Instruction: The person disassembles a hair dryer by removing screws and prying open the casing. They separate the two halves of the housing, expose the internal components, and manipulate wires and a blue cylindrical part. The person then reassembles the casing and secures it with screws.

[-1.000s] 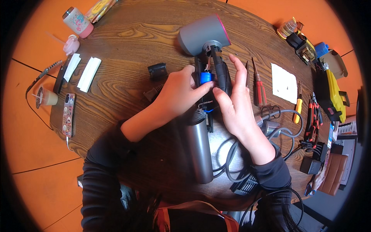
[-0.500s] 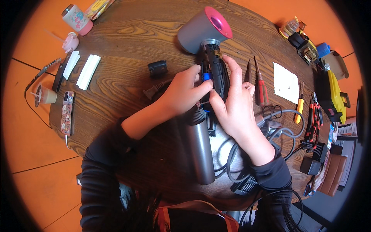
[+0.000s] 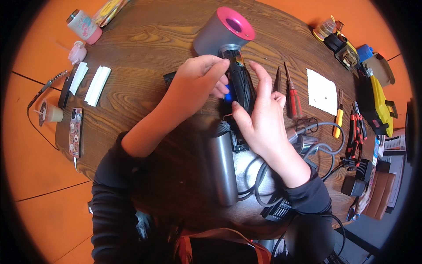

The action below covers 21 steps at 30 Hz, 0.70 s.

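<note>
A hair dryer (image 3: 206, 37) with a grey head and pink ring lies partly taken apart. Its black inner handle (image 3: 241, 83) is exposed, wires and a blue part showing along it. My right hand (image 3: 266, 116) holds this handle between thumb and forefinger. Above its left side, my left hand (image 3: 200, 81) has thumb and forefinger pinched together near the neck; whatever is in the pinch is too small to make out. Below, the dark metal handle sleeve (image 3: 225, 169) lies slid down toward me, beside a looped grey cord (image 3: 259, 187).
Right of my hands lie a red screwdriver (image 3: 294, 103), white paper (image 3: 321, 93) with tiny pieces, a yellow screwdriver (image 3: 338, 121) and red-black pliers (image 3: 357, 136). A yellow-black toolbox (image 3: 374, 105) stands at the right. Left are a phone (image 3: 75, 132) and a drink cup (image 3: 53, 112).
My left hand has moved up along the handle toward the dryer's head and now covers most of the small black part on the table. My right hand keeps its hold.
</note>
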Tool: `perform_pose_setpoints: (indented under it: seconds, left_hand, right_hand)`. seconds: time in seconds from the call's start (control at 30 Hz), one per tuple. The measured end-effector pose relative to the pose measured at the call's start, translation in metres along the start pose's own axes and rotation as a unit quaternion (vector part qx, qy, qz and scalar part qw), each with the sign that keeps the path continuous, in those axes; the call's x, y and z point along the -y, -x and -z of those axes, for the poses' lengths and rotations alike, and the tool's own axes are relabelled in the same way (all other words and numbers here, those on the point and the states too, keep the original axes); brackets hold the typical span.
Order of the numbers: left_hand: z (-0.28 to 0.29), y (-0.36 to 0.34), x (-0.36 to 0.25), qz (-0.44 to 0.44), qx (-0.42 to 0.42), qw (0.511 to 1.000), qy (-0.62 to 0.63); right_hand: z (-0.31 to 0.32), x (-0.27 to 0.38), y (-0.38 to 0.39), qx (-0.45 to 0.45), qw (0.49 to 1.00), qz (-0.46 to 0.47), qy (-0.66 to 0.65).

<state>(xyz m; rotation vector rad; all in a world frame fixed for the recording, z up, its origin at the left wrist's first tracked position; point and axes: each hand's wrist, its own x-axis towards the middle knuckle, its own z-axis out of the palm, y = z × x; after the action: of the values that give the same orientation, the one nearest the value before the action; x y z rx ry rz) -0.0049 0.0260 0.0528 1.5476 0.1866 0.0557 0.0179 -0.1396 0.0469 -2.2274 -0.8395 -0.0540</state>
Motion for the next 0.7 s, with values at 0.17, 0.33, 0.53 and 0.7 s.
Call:
perform_pose_setpoints:
  seconds: [0.17,0.33,0.53,0.7]
  left_hand:
    - [-0.007,-0.002,0.004,0.034,0.064,0.981,0.182]
    - [-0.012,0.005,0.012,0.039,0.066,0.976,0.202]
    - [-0.014,0.012,0.011,0.028,0.04,0.987,0.155]
    - [-0.01,0.008,0.018,0.025,0.057,0.983,0.173]
  right_hand:
    - [-0.001,0.001,0.002,0.002,1.0,0.008,0.02]
    - [0.0,0.002,0.001,0.003,0.997,0.047,0.066]
    - [0.001,0.006,0.004,0.019,0.994,0.095,0.048]
    - [0.035,-0.001,-0.003,0.008,0.996,0.047,0.08]
